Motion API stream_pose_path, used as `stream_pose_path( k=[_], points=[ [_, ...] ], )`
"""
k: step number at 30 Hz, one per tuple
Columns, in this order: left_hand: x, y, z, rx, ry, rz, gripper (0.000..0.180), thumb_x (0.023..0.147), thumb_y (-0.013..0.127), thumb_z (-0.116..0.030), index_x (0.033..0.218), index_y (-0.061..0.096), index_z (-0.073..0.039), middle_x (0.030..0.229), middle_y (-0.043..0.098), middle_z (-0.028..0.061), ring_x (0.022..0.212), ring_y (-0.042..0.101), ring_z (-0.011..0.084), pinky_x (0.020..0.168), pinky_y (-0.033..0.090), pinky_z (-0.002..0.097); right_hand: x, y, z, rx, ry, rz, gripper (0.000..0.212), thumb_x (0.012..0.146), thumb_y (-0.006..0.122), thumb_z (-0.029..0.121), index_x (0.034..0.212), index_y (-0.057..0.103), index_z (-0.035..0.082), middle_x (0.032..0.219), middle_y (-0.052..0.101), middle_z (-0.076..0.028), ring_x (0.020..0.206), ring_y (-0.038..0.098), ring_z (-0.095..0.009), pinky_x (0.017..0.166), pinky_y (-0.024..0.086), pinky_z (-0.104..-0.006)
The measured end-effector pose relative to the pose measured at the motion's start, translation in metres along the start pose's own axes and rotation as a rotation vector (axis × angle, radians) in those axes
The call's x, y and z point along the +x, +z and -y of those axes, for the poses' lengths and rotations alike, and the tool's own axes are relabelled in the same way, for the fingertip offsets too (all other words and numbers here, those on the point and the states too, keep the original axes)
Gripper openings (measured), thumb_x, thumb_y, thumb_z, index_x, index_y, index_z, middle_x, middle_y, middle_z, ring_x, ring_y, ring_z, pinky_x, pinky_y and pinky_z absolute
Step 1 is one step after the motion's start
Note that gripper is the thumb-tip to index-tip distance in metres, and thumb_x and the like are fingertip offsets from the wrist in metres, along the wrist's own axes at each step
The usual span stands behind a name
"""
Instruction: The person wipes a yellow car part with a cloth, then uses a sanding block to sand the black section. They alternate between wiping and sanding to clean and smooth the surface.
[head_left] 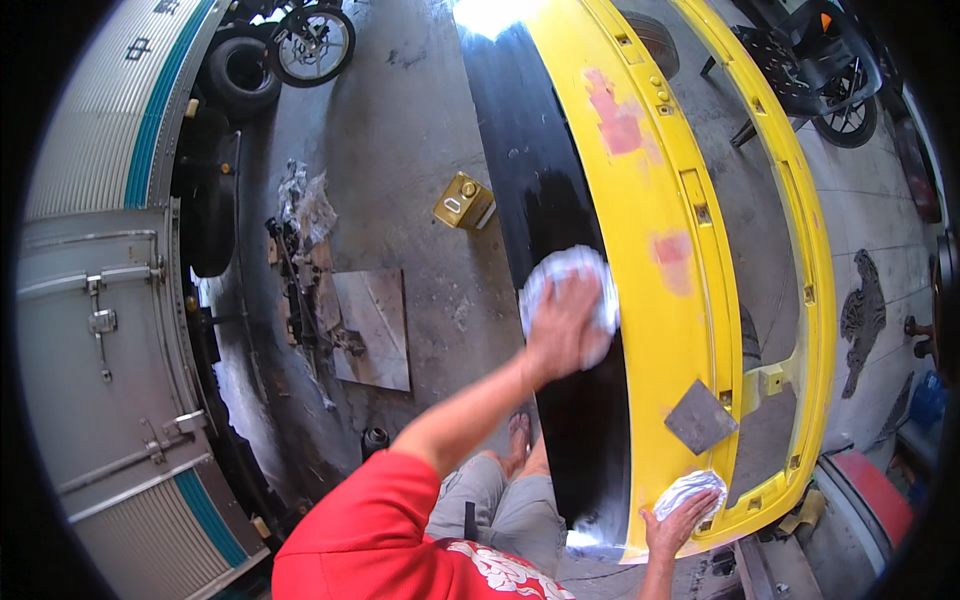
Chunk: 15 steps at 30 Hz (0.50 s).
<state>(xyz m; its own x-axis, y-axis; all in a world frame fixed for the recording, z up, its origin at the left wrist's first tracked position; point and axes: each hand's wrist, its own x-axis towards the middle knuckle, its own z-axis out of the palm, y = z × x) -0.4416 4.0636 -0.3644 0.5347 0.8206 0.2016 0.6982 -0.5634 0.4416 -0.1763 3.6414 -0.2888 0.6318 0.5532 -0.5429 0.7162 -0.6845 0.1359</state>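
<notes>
"What was the left hand (568,318) on?"

"It lay over a white cloth (540,283), on the black band (555,190) of a long yellow panel (660,350)."

"And the right hand (685,522)?"

"Nearer and farther right, it rested on a second cloth (688,485), also white, at the panel's near end."

"Was anything else on the panel?"

"A dark grey square piece (702,418) lay just beyond the second cloth, and pinkish patches (615,125) marked the yellow at the far end and midway."

"What was to the left?"

"A gold-coloured tin (464,202) stood on the grey floor (420,120); farther left and nearer, a flat board (378,325) lay."
</notes>
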Motion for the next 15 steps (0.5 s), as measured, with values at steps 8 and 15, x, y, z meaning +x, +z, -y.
stream_pose_path(
  k=[8,15],
  points=[
    [-0.003,-0.001,0.074,-0.045,0.242,0.227,0.076,0.103,0.063,-0.048,0.171,0.047,-0.018,0.179,0.042,0.0066,0.169,0.030,0.0310,0.139,0.010,0.0578,0.043,-0.115,0.056,-0.030,0.144,0.455,0.133,0.069,0.101,0.057,0.162,0.041,-0.015,0.162,0.049,-0.041,0.150,0.056,-0.047,0.125,0.045,-0.0452],
    [0.186,-0.047,0.216,-0.565,-0.106,0.145,0.056,0.109,0.065,-0.033,0.159,0.058,-0.008,0.165,0.058,0.0150,0.158,0.049,0.0352,0.132,0.033,0.0565,0.000,-0.186,0.319,1.081,-0.154,0.273,0.072,0.090,0.091,0.013,0.152,0.062,-0.006,0.147,0.069,-0.030,0.137,0.070,-0.039,0.110,0.058,-0.0439]
  ],
)
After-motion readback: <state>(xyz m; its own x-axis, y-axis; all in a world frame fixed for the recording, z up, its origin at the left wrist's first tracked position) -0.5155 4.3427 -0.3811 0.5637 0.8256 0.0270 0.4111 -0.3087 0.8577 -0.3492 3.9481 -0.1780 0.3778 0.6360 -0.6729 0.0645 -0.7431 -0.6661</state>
